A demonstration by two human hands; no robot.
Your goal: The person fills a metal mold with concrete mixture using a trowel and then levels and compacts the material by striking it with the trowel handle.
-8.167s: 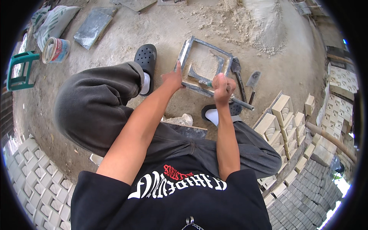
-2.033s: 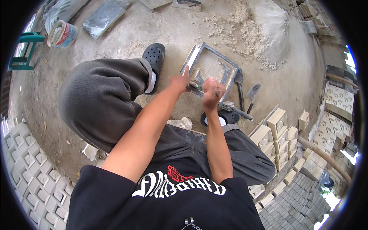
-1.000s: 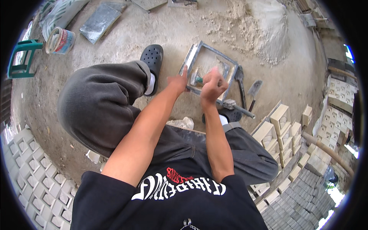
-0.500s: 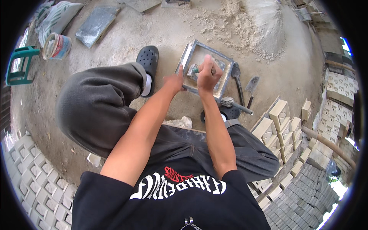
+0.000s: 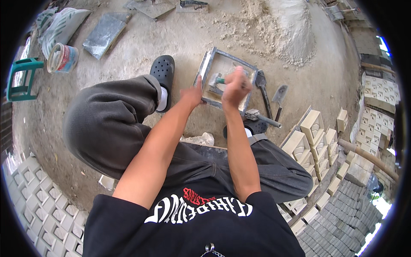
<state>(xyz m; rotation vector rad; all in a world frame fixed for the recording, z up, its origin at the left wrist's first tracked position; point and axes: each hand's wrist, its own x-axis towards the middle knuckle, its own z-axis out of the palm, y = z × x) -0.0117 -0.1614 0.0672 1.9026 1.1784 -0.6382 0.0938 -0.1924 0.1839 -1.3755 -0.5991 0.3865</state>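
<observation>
Your right hand (image 5: 235, 88), clenching a green-handled tool (image 5: 220, 80), has shifted inward. Left hand (image 5: 192, 94): grip unclear. Probably stiff frame (image 5: 235, 58); hold its left edge.

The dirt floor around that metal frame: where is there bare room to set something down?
Bare ground lies between the left shoe and the bucket, and between the pale powder heap and the stacked blocks. It is crowded right of the metal frame, where a trowel, a dark long-handled tool and a pipe-handled tool lie close.

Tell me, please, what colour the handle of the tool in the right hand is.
The tool handle is green where it shows, in the head view.
</observation>
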